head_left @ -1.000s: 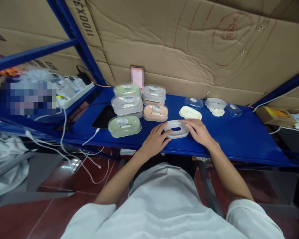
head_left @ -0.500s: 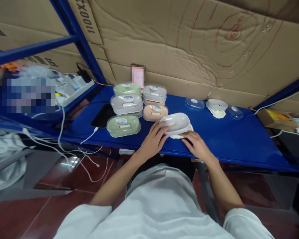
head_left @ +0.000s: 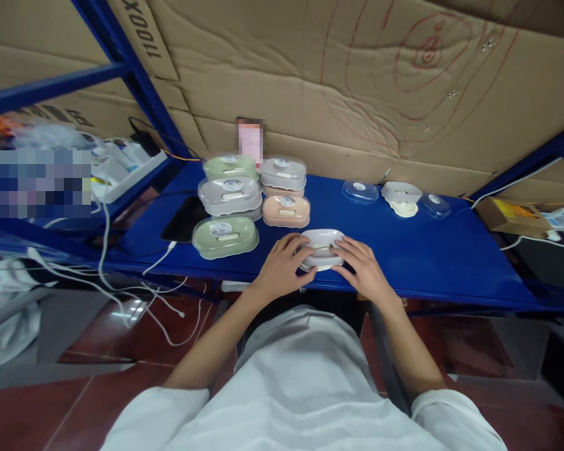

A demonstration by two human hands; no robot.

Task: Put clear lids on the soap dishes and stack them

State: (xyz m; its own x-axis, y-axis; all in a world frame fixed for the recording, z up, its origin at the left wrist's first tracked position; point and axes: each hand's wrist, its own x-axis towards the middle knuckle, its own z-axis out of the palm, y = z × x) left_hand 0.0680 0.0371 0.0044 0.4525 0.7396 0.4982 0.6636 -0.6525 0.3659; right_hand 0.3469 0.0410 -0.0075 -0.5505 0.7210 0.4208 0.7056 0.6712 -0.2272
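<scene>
A white oval soap box tray (head_left: 323, 243) sits near the front edge of the blue shelf (head_left: 451, 250), resting on a cream inner piece. My left hand (head_left: 282, 266) grips its left end and my right hand (head_left: 362, 266) presses on its right end. To the left stand closed soap boxes: a green one (head_left: 225, 236), a grey one (head_left: 230, 194), a peach one (head_left: 286, 210), another grey one (head_left: 283, 173) and a green one (head_left: 224, 166) behind.
Loose parts lie at the back right: a clear lid (head_left: 360, 191), a grey tray on a cream piece (head_left: 401, 195), another clear lid (head_left: 434, 205). A dark phone (head_left: 184, 219) with a white cable lies left. Cardboard (head_left: 357, 94) backs the shelf. A power strip (head_left: 126, 164) sits far left.
My left hand lifted the white tray and set it onto the cream piece, which my right hand pulled toward the front edge. Both hands now hold the stacked pieces together.
</scene>
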